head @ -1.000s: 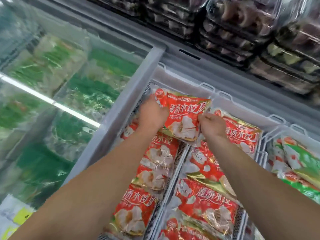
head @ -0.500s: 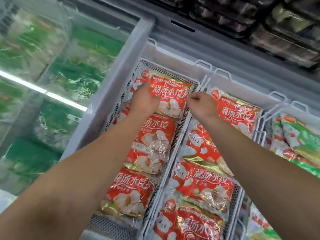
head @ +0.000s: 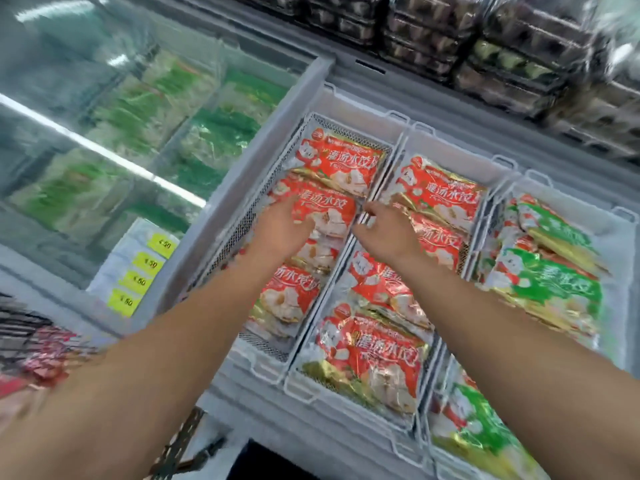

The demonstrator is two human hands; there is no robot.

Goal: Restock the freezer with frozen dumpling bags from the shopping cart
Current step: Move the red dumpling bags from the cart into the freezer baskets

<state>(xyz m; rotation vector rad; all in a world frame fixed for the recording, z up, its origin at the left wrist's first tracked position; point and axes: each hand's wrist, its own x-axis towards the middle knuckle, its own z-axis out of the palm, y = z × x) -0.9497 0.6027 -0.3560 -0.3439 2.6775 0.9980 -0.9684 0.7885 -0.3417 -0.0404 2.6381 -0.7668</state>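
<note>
Red foil bags of dumplings fill the two wire baskets beneath both hands. Left hand [head: 282, 230], fingers loosely spread, lies flat on the second red bag [head: 318, 209] in the left basket [head: 239, 233]; it presses and does not clamp. Right hand [head: 384, 233], fingers apart and clamped on nothing, hovers over the wire divider [head: 360, 223] between the left basket and the middle basket [head: 405, 136]; contact with the wire cannot be told. The top bag [head: 341, 161] sits just beyond the fingertips at the far end of the left basket, its long axis across the basket and its near edge overlapping the second bag. The left hand is the nearer to it.

Bags in each column overlap like shingles toward the viewer. Bare mesh shows only at the near end of the left basket, likely the last open room there. A right basket [head: 623, 216] holds green bags [head: 550, 282]. A closed glass lid [head: 104, 140] bounds the left side, and price labels [head: 143, 271] sit on the frame. Cart stock [head: 48, 355], blurred, lies near the lower left, well apart from both hands; the next fetch probably goes that way.
</note>
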